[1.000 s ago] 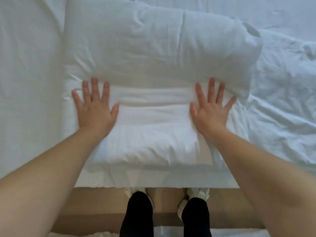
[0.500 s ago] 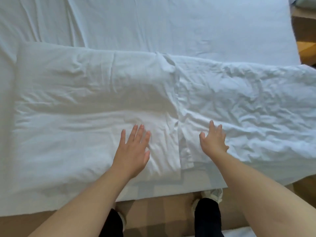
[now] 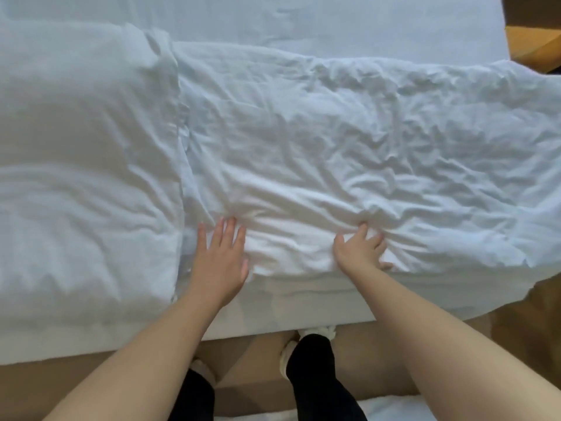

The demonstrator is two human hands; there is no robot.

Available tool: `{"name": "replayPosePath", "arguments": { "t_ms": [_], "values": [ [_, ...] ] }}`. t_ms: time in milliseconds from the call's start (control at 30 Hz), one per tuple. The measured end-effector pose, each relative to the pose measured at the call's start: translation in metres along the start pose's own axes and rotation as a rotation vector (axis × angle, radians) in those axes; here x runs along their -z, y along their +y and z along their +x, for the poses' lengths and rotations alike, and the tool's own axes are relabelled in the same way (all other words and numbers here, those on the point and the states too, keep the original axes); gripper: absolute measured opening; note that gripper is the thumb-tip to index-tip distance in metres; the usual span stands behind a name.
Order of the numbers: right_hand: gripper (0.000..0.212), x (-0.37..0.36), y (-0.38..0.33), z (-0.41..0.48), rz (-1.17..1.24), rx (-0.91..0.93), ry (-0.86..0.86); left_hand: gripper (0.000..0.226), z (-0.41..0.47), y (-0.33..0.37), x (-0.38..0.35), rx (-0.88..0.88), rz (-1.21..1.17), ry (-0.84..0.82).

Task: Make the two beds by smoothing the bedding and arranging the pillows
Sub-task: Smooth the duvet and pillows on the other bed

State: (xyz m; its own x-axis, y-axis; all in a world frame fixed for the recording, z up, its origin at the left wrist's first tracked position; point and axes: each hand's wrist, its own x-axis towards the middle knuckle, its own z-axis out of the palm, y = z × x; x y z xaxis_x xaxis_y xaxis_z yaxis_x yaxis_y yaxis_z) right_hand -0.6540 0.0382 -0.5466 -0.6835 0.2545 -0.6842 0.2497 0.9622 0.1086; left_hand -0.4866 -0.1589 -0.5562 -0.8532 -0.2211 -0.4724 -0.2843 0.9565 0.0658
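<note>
A white pillow (image 3: 85,162) lies flat on the left part of the bed. A crumpled white duvet (image 3: 379,141) butts against it and spreads to the right, hanging over the bed's near right edge. My left hand (image 3: 220,259) lies flat, fingers straight, on the duvet's near left corner just beside the pillow's edge. My right hand (image 3: 359,249) presses on the duvet a little further right with fingers spread, and creases fan out from its fingertips. The smooth white sheet (image 3: 349,16) shows beyond the duvet.
I stand on a wooden floor (image 3: 379,357) against the bed's near side, my dark trouser legs and light slippers below. A strip of another white bed (image 3: 400,410) shows at the bottom edge. Wooden furniture (image 3: 537,28) stands at the top right.
My view and both hands have shifted right, off the pillow and onto the crumpled duvet. My left hand left the pillow; my right hand moved further along the duvet.
</note>
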Motion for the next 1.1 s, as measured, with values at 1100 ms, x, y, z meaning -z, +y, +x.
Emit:
{"name": "replayPosePath", "arguments": {
  "t_ms": [1100],
  "values": [
    [0.091, -0.134, -0.395, -0.182, 0.914, 0.349, -0.157, 0.023, -0.076, -0.574, 0.027, 1.206, -0.540, 0.436]
  ]
}}
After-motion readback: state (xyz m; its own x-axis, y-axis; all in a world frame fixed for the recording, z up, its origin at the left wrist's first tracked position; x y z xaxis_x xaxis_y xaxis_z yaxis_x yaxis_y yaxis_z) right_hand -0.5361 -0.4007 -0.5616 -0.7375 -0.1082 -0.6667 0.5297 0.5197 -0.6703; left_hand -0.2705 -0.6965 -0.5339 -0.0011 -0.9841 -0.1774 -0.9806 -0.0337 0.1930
